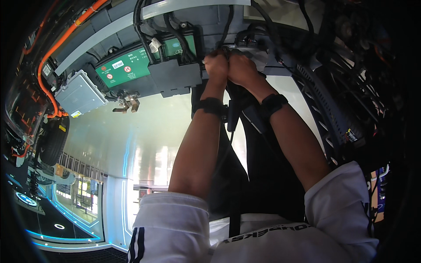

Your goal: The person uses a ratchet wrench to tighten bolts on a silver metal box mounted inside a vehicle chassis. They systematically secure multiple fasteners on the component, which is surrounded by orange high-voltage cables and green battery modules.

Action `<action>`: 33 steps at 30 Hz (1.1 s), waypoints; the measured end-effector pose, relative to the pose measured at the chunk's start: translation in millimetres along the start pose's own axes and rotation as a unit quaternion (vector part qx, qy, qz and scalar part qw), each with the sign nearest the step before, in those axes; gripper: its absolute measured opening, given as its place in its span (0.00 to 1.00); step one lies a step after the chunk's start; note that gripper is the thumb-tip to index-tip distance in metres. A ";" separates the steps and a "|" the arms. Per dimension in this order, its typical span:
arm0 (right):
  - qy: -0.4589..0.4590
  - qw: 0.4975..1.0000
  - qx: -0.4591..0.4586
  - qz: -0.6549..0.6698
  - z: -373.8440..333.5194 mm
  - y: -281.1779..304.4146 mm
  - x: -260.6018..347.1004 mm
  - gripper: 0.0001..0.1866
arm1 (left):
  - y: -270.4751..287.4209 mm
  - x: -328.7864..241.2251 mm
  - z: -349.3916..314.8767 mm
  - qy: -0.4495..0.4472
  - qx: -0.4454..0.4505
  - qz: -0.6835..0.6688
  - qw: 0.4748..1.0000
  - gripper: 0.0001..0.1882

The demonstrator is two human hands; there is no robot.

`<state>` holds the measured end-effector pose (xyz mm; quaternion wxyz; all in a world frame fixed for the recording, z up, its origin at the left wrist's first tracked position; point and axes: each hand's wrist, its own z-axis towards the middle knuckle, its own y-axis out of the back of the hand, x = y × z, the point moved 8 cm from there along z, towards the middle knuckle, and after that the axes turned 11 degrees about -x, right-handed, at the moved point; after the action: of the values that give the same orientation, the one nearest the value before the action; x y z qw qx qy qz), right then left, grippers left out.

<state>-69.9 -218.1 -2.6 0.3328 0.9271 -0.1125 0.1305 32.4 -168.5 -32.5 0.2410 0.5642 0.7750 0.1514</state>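
Note:
Both my hands are close together at the upper middle, against the dark vehicle assembly. My left hand (215, 66) has its fingers curled closed. Right beside it, touching or nearly so, my right hand (241, 69) is also closed. Whatever they grip is hidden behind the fingers. A black cable (226, 27) runs down from above to the spot where the hands meet. Just above my right hand sits a black connector (246, 43) with wires. To the left of my hands are a dark grey cover (175, 78) and a green-labelled battery (127, 72).
A thick orange cable (44, 65) runs down the left side. Near it hangs a silver finned box (81, 94), with a metal bracket (128, 103) beside it. A tyre (55, 140) is at far left. On the right, a dark slotted beam (322, 101) slants downward.

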 end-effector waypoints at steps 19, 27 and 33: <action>-0.175 0.953 0.067 0.238 26.1 -30.9 -25.0 0.23 | -34.7 38.5 8.9 0.209 0.225 -0.230 0.924 0.19; -0.180 0.938 0.043 0.294 19.6 -36.8 -25.6 0.21 | -50.3 50.3 11.7 0.311 0.310 -0.188 0.878 0.16; -0.054 0.994 -0.097 0.005 -3.7 16.4 10.2 0.18 | -44.1 40.1 8.5 0.297 0.283 -0.248 0.877 0.15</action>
<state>-65.8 -229.3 13.0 0.4143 0.8954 -0.1471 0.0707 -8.3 -144.8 -70.1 -0.1413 0.3259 0.9346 0.0211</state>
